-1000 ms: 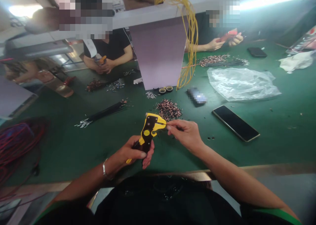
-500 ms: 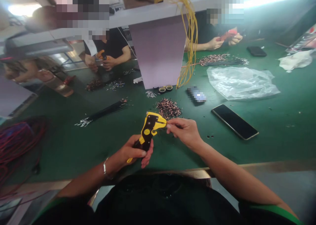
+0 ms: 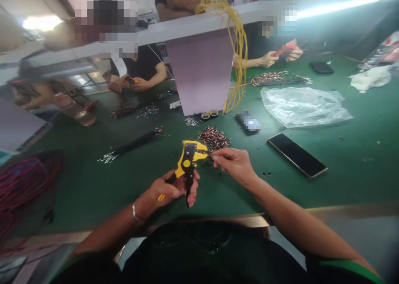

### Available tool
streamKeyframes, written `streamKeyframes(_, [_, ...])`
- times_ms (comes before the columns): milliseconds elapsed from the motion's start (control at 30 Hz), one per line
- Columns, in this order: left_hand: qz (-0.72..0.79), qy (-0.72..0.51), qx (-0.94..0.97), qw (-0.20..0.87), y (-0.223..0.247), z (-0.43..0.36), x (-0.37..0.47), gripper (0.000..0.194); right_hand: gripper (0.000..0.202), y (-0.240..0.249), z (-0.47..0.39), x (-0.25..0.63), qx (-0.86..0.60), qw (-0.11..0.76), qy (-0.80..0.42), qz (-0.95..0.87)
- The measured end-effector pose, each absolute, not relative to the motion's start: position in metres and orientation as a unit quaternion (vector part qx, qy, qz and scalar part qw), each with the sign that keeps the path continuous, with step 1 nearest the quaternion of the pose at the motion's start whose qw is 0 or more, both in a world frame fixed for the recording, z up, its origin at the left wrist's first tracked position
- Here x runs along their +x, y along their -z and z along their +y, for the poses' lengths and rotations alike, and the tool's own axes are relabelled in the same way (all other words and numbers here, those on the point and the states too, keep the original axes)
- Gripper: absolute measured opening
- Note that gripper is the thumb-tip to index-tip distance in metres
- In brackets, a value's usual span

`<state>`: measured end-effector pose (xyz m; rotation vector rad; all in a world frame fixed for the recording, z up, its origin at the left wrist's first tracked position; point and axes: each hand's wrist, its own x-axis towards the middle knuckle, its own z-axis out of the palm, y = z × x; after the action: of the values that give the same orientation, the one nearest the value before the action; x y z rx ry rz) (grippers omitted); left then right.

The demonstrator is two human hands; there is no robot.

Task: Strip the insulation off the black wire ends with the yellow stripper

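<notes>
A yellow and black wire stripper (image 3: 188,159) is in my left hand (image 3: 174,189), with its handles spread apart and its jaws parted. My right hand (image 3: 233,162) pinches a thin piece, seemingly a short dark wire, right at the tool's jaws; most of it is hidden by the fingers. Just beyond the jaws lies a pile of short copper-tipped wire pieces (image 3: 214,138). To the left, a bundle of black wires (image 3: 134,144) with silvery ends rests on the green table (image 3: 124,192).
A phone (image 3: 297,154) lies right of my right hand, below a clear plastic bag (image 3: 305,106). Tape rolls (image 3: 209,115) sit by the upright panel (image 3: 201,72), where yellow wires (image 3: 240,59) hang. Red cable (image 3: 21,184) is coiled at left. Other people work across the table.
The stripper's handles have spread and its jaws have parted in my left hand. My right hand has hardly moved, and the whole view has shifted slightly.
</notes>
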<state>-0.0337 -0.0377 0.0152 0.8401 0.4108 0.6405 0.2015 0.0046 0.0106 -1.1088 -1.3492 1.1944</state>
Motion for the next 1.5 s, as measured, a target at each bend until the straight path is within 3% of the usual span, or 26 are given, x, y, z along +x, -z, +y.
streamKeyframes(767, [0.335,-0.306,0.473,0.755,-0.018,-0.010,-0.015,0.051,0.017,-0.008,0.004,0.199,-0.405,0.508,-0.584,-0.486])
streamKeyframes(900, [0.380,-0.292,0.513,0.713,-0.017,-0.002,-0.002,0.036,0.017,-0.010,0.003,0.197,-0.380,0.494,-0.625,-0.470])
streamKeyframes(1000, [0.397,-0.324,0.512,0.689,-0.017,0.002,0.008,0.047,0.018,-0.014,-0.001,0.195,-0.364,0.487,-0.644,-0.464])
streamKeyframes(1267, [0.322,-0.342,0.515,0.717,-0.017,0.006,0.031,0.100,0.020,-0.015,-0.006,0.192,-0.362,0.448,-0.648,-0.498])
streamKeyframes(1500, [0.341,-0.316,0.518,0.718,-0.017,0.010,0.032,0.085,0.020,-0.016,-0.005,0.193,-0.380,0.430,-0.628,-0.525])
